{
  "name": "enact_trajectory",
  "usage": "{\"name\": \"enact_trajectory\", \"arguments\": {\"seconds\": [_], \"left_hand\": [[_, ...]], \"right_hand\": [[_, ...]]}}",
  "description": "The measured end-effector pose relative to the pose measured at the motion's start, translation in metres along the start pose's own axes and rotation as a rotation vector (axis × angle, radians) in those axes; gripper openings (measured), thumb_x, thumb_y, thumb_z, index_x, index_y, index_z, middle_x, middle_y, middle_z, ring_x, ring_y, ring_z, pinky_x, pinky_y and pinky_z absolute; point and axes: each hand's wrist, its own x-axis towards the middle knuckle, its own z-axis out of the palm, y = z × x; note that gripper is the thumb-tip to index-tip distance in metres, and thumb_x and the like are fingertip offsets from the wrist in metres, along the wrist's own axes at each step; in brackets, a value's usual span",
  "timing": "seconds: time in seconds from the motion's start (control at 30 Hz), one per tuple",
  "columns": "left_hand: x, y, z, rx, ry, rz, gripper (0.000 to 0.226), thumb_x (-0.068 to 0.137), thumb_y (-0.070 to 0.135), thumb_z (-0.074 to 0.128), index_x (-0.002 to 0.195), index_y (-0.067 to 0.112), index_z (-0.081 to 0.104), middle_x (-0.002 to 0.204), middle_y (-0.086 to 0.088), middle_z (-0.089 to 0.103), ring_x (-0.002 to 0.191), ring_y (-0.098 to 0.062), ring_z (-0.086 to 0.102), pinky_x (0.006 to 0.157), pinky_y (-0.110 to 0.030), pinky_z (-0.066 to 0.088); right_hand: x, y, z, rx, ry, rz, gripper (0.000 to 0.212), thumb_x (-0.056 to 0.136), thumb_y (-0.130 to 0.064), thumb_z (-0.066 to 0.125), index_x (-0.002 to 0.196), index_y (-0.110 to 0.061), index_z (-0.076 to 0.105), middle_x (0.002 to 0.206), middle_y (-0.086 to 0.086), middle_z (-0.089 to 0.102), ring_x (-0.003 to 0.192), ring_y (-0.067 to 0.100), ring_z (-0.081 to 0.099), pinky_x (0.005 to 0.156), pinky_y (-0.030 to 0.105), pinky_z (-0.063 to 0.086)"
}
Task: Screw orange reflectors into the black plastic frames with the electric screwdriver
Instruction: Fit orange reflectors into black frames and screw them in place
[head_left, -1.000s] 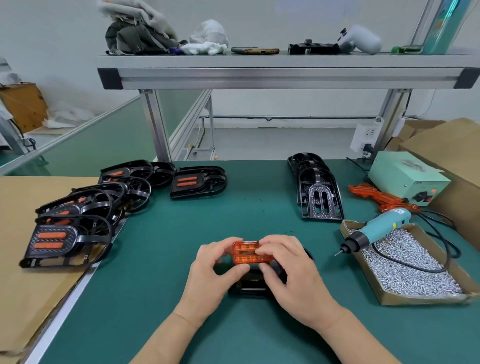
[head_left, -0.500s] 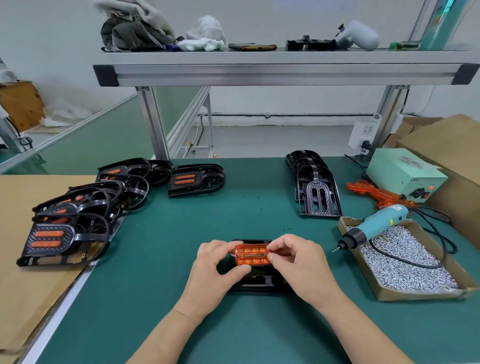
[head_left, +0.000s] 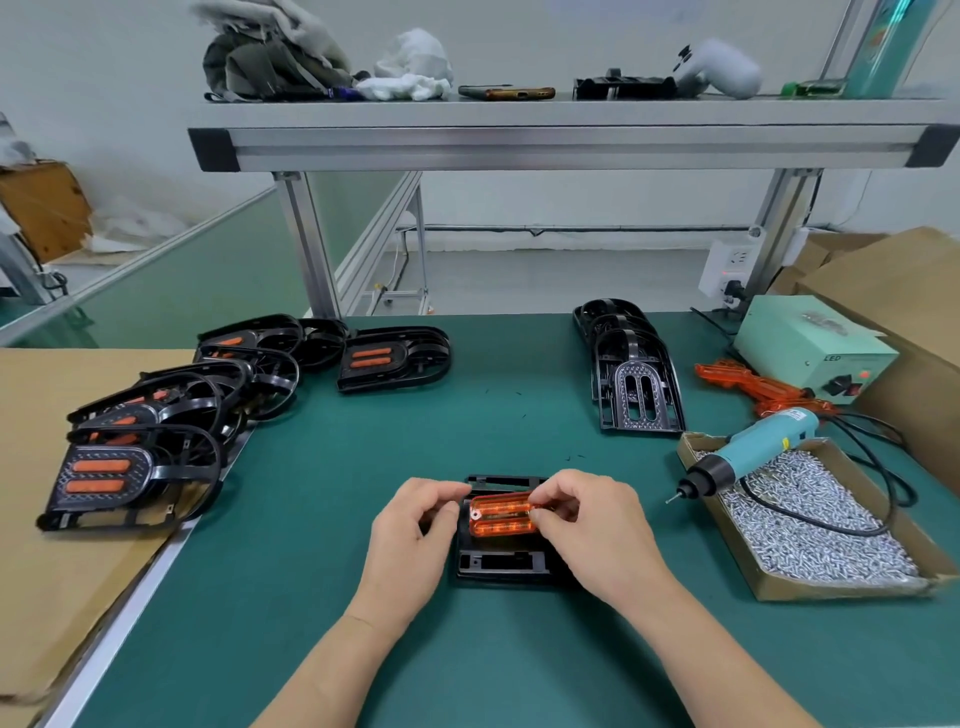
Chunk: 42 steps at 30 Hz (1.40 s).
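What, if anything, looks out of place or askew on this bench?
Nothing spilled or damaged. The electric screwdriver lies tilted across a corner of the screw box, bit overhanging the mat. Finished frames at left sit in a loose, overlapping pile. The right hand pinches the orange reflector on the black frame the left hand steadies.

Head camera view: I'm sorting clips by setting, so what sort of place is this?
Most likely a small factory assembly bench: a green mat worktop under an aluminium-frame shelf, a stack of black plastic frames without reflectors, and an electric screwdriver lying on a cardboard tray of screws.
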Motion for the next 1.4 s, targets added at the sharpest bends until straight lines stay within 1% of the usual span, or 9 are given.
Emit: {"name": "enact_trajectory", "arguments": {"seconds": [0.17, 0.37, 0.47, 0.7, 0.8, 0.9, 1.1, 1.27, 1.4], "left_hand": [[0.0, 0.0, 0.001, 0.059, -0.02, 0.019, 0.028, 0.092, -0.002, 0.063, 0.094, 0.022, 0.076, 0.095, 0.009, 0.068, 0.093, -0.005, 0.063, 0.081, -0.009, 0.044], [0.003, -0.006, 0.007, 0.175, -0.055, 0.005, 0.025, 0.087, 0.0, 0.068, 0.092, 0.022, 0.079, 0.093, 0.011, 0.063, 0.085, -0.013, 0.061, 0.081, -0.024, 0.048], [0.002, -0.007, 0.008, 0.195, -0.035, 0.011, 0.025, 0.088, 0.003, 0.068, 0.09, 0.025, 0.079, 0.094, 0.012, 0.06, 0.085, -0.011, 0.059, 0.079, -0.017, 0.044], [-0.003, -0.002, 0.006, 0.248, -0.161, 0.186, 0.025, 0.09, 0.029, 0.071, 0.109, 0.045, 0.073, 0.118, 0.017, 0.05, 0.122, -0.004, 0.04, 0.1, -0.01, 0.029], [-0.006, 0.003, 0.006, 0.305, -0.21, 0.327, 0.022, 0.09, 0.047, 0.061, 0.105, 0.042, 0.077, 0.126, 0.016, 0.052, 0.127, -0.012, 0.038, 0.108, -0.024, 0.03], [-0.007, 0.003, 0.007, 0.389, -0.256, 0.41, 0.03, 0.089, 0.054, 0.058, 0.104, 0.037, 0.078, 0.114, 0.017, 0.058, 0.118, -0.015, 0.046, 0.1, -0.041, 0.04], [-0.009, 0.002, 0.009, 0.393, -0.285, 0.397, 0.037, 0.085, 0.064, 0.059, 0.108, 0.04, 0.076, 0.102, 0.016, 0.055, 0.102, -0.007, 0.05, 0.095, -0.037, 0.043], [-0.012, 0.003, 0.012, 0.417, -0.298, 0.419, 0.041, 0.087, 0.068, 0.055, 0.11, 0.04, 0.075, 0.101, 0.017, 0.052, 0.099, -0.008, 0.05, 0.09, -0.03, 0.046], [-0.015, 0.006, 0.01, 0.445, -0.298, 0.436, 0.04, 0.089, 0.067, 0.055, 0.111, 0.04, 0.075, 0.099, 0.016, 0.053, 0.097, -0.008, 0.05, 0.088, -0.031, 0.047]], "right_hand": [[0.002, -0.007, 0.003, -0.202, -0.049, -0.053, 0.006, 0.089, -0.028, 0.068, 0.093, -0.03, 0.072, 0.085, -0.016, 0.061, 0.088, 0.012, 0.06, 0.077, 0.028, 0.047], [0.001, -0.01, 0.004, -0.4, -0.073, -0.096, 0.012, 0.093, -0.027, 0.057, 0.094, -0.029, 0.068, 0.095, -0.01, 0.053, 0.095, 0.019, 0.057, 0.077, 0.032, 0.045], [0.005, -0.013, 0.002, -0.437, -0.112, -0.1, 0.011, 0.092, -0.026, 0.058, 0.093, -0.029, 0.069, 0.097, -0.008, 0.053, 0.095, 0.02, 0.058, 0.076, 0.033, 0.046], [0.009, -0.012, 0.0, -0.436, -0.164, -0.103, 0.015, 0.091, -0.032, 0.06, 0.101, -0.031, 0.071, 0.1, -0.007, 0.062, 0.099, 0.021, 0.06, 0.075, 0.032, 0.043], [0.004, -0.009, -0.012, -0.286, -0.076, -0.116, 0.012, 0.091, -0.035, 0.063, 0.099, -0.031, 0.071, 0.092, -0.01, 0.062, 0.091, 0.015, 0.059, 0.08, 0.031, 0.046], [0.001, 0.001, -0.04, -0.169, 0.115, -0.12, 0.005, 0.087, -0.026, 0.069, 0.082, -0.028, 0.07, 0.081, -0.013, 0.063, 0.079, 0.003, 0.057, 0.078, 0.026, 0.043], [-0.007, 0.048, -0.112, -0.298, 0.391, 0.091, 0.016, 0.085, -0.019, 0.069, 0.072, -0.026, 0.065, 0.079, -0.007, 0.067, 0.076, 0.022, 0.058, 0.067, 0.031, 0.035], [-0.007, 0.087, -0.129, -0.587, 0.086, 0.397, 0.009, 0.089, -0.024, 0.064, 0.088, -0.031, 0.068, 0.1, 0.001, 0.072, 0.097, 0.029, 0.063, 0.08, 0.034, 0.051], [-0.001, 0.094, -0.124, -0.591, -0.014, 0.411, 0.003, 0.086, -0.03, 0.07, 0.085, -0.032, 0.069, 0.096, -0.002, 0.07, 0.094, 0.026, 0.062, 0.079, 0.033, 0.054]]}}
